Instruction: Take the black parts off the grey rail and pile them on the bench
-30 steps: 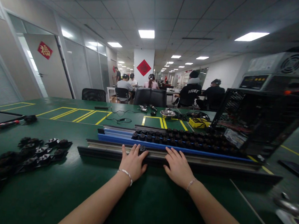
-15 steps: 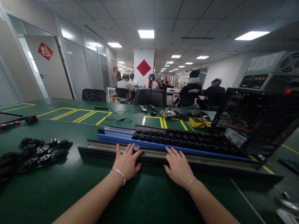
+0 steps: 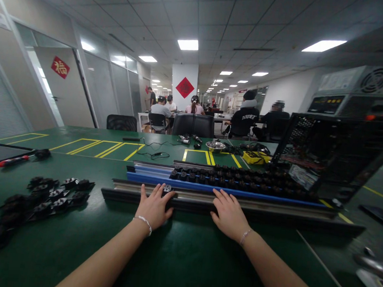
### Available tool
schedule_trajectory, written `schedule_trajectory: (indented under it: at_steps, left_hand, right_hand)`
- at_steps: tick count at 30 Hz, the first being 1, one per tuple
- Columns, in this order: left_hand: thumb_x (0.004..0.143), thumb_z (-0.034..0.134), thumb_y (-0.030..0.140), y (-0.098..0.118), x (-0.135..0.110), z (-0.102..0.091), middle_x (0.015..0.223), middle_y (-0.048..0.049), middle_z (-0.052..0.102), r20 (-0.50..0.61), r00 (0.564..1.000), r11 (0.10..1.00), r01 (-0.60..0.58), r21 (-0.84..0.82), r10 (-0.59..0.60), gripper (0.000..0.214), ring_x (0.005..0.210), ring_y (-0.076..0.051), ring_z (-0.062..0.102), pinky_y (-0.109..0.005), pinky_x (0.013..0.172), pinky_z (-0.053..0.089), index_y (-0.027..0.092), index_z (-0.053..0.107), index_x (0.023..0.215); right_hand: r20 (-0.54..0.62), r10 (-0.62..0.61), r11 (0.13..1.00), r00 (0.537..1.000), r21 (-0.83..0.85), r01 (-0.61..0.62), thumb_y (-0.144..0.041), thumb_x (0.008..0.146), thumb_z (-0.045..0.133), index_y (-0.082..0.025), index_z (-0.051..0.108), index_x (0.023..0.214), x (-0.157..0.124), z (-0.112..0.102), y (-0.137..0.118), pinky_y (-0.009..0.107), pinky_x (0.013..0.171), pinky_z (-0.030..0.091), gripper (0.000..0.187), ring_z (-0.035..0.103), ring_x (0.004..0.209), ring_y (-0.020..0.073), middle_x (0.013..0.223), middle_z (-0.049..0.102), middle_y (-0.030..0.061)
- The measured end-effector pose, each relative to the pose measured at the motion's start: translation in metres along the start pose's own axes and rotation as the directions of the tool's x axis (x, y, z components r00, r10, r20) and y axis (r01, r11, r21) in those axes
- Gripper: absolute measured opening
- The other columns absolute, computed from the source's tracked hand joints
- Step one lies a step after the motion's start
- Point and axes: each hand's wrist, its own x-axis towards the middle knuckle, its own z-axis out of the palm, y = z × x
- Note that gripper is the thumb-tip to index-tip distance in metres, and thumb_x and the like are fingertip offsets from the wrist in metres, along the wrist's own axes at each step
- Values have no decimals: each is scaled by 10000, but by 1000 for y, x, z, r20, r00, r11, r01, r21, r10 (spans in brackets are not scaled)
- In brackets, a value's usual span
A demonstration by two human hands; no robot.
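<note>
A long black-edged metal rail (image 3: 193, 195) lies crosswise before me. In its channel sits a small black part with a silvery top (image 3: 167, 188). My left hand (image 3: 155, 206) reaches over the rail with fingers apart, and that part sits between its index and middle fingertips; how firmly they press on it is partly hidden. Farther right, my right hand (image 3: 228, 214) grips the same rail, fingers over the top and thumb on the near side. Just behind, blue-edged rails (image 3: 148, 175) carry rows of similar black parts (image 3: 221, 181).
Loose black parts (image 3: 44, 197) lie in a cluster on the green table (image 3: 102, 247) to the left. An open computer case (image 3: 338, 152) stands at the right. Behind the rails are a metal bowl (image 3: 215, 145), cables and a yellow item (image 3: 256, 157). Several people sit farther back.
My left hand has slid a little left along the rail, and the small black part has moved left with it. My right hand stays in place on the rail.
</note>
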Motion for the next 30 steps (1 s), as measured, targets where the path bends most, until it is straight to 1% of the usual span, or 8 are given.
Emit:
schedule_trajectory:
  at_steps: [5,15,22,30]
  left_hand:
    - [769,467,433,-4,-1,-1,1390,-83,375,13,1000,1000,23,3,-23,475,1300,-303,261,-648,993,-20,358,443,1238]
    - [772,459,439,-18,-2,1,1376,-95,394,4,1000,1000,17,10,-17,473,1289,-296,288,-659,985,-19,348,445,1236]
    - [772,459,446,-25,-3,-1,1384,-79,386,44,998,999,51,19,-52,480,1300,-294,266,-647,996,-16,343,445,1241]
    - [780,442,443,-37,-6,3,1388,-79,380,32,998,998,51,22,-51,474,1296,-289,277,-650,995,-7,344,444,1244]
  right_hand:
    - [5,1,1000,1000,4,-1,-280,766,476,-185,573,918,0,1,0,450,1004,231,204,280,1276,258,1378,376,91]
    - [-5,-5,1000,1000,-11,5,-284,767,476,-181,572,916,0,3,1,449,1002,241,205,295,1268,262,1372,385,90]
    - [-4,2,1000,1000,-1,-2,-274,766,478,-184,571,924,0,3,1,447,1004,236,204,280,1277,261,1378,376,90]
    - [-7,3,1000,1000,-2,-3,-271,766,482,-184,569,924,-1,2,1,445,1003,238,200,279,1278,258,1376,380,87]
